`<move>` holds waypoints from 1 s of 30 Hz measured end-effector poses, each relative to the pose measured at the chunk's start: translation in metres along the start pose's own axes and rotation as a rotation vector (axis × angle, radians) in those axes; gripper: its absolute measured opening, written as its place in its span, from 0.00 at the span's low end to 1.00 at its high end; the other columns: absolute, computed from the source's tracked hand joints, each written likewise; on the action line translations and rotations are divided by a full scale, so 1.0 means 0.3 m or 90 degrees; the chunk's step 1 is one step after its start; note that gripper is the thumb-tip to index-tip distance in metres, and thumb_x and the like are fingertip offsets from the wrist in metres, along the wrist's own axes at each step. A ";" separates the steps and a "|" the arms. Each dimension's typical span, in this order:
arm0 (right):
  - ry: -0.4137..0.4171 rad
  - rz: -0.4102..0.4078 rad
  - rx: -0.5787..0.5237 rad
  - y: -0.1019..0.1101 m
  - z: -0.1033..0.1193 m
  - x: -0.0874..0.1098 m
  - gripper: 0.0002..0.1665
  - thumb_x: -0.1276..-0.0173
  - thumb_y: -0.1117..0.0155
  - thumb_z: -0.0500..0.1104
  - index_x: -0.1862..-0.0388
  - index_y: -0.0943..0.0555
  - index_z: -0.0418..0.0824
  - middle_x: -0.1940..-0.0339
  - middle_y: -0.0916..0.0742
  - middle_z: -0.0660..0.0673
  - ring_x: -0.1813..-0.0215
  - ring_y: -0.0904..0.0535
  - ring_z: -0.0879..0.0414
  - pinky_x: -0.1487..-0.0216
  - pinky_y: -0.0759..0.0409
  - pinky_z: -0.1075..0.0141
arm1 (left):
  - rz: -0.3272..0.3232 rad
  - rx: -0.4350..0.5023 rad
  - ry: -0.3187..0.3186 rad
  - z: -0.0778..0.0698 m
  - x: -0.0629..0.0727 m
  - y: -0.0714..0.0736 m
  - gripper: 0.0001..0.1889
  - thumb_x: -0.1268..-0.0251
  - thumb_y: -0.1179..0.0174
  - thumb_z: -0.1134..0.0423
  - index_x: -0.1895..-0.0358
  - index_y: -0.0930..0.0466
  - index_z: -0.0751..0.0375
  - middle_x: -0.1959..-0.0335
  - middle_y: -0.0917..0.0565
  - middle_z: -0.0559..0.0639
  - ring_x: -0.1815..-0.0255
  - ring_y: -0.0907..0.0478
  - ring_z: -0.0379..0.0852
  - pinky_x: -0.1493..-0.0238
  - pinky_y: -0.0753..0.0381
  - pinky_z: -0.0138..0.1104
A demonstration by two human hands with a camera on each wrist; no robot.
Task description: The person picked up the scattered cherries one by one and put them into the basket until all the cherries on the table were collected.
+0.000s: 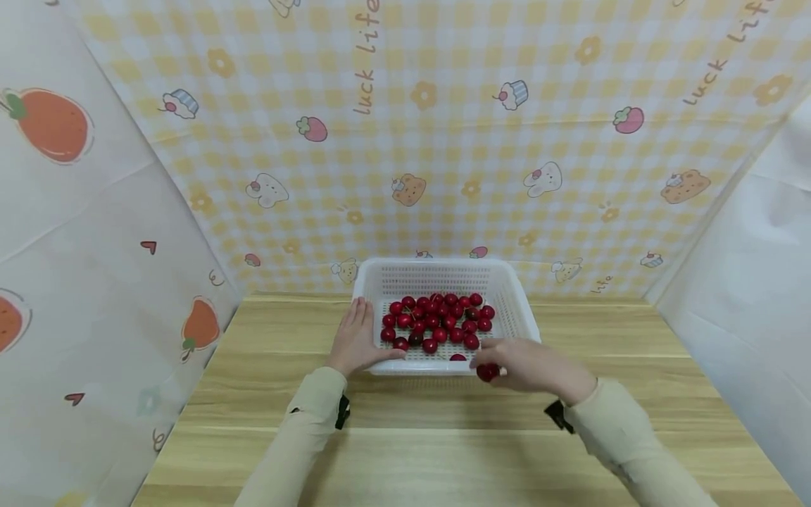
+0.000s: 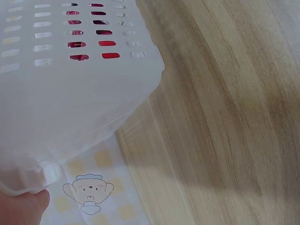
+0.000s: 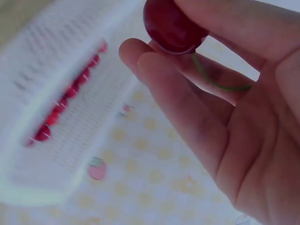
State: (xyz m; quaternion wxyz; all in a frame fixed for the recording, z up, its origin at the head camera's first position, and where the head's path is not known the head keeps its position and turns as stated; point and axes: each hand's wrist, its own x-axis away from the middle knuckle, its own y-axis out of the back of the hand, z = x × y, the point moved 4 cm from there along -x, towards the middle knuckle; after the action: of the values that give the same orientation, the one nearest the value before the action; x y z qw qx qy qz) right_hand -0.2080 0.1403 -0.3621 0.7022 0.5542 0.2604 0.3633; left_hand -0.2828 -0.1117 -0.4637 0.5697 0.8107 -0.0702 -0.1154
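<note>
A white plastic basket point(image 1: 529, 320) with slotted walls sits at the back of the wooden table, holding many dark red cherries point(image 1: 440, 335). My left hand point(image 1: 355, 343) grips its front left corner, fingers along the left side and thumb over the front rim. In the left wrist view a fingertip point(image 2: 41, 200) shows at the basket's edge. Over the front right rim, my right hand point(image 1: 532, 365) pinches a cherry point(image 3: 171, 26) between thumb and fingers. Its green stem point(image 3: 211, 83) trails toward the palm. One cherry point(image 1: 457, 358) lies by the front wall, partly hidden by the rim.
A yellow checked cloth point(image 1: 443, 162) hangs as a wall right behind the basket. White printed sheets point(image 1: 114, 211) close off the left side, and a plain white sheet point(image 1: 754, 282) the right. Bare wood tabletop point(image 1: 418, 451) lies in front.
</note>
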 end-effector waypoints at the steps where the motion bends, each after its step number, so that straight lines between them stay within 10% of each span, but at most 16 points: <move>1: 0.004 0.006 0.007 0.024 -0.008 -0.017 0.18 0.52 0.30 0.34 0.59 0.18 0.41 0.65 0.18 0.50 0.63 0.22 0.59 0.63 0.21 0.69 | 0.001 0.001 0.001 0.001 0.000 0.000 0.64 0.63 0.42 0.26 0.32 0.54 0.75 0.30 0.54 0.68 0.28 0.63 0.57 0.29 0.61 0.44; 10: -0.056 0.067 -0.018 0.138 -0.155 -0.206 0.18 0.55 0.33 0.28 0.62 0.18 0.38 0.64 0.17 0.47 0.62 0.22 0.55 0.61 0.21 0.66 | 0.008 0.008 0.002 -0.006 -0.001 0.005 0.64 0.63 0.42 0.26 0.32 0.55 0.74 0.30 0.54 0.67 0.28 0.63 0.57 0.29 0.61 0.44; 30: -0.290 0.208 0.007 0.029 -0.356 -0.417 0.22 0.53 0.31 0.30 0.57 0.20 0.45 0.63 0.19 0.49 0.69 0.23 0.57 0.70 0.23 0.68 | 0.021 -0.006 0.001 0.000 -0.003 0.003 0.64 0.62 0.44 0.25 0.32 0.57 0.74 0.30 0.57 0.67 0.28 0.64 0.57 0.29 0.62 0.43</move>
State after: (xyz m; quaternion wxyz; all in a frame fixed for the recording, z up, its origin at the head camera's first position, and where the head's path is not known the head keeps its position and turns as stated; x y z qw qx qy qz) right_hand -0.3671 0.1045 -0.3851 0.6715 0.6602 0.0053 0.3365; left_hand -0.2836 -0.1117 -0.4628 0.5755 0.8067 -0.0826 -0.1060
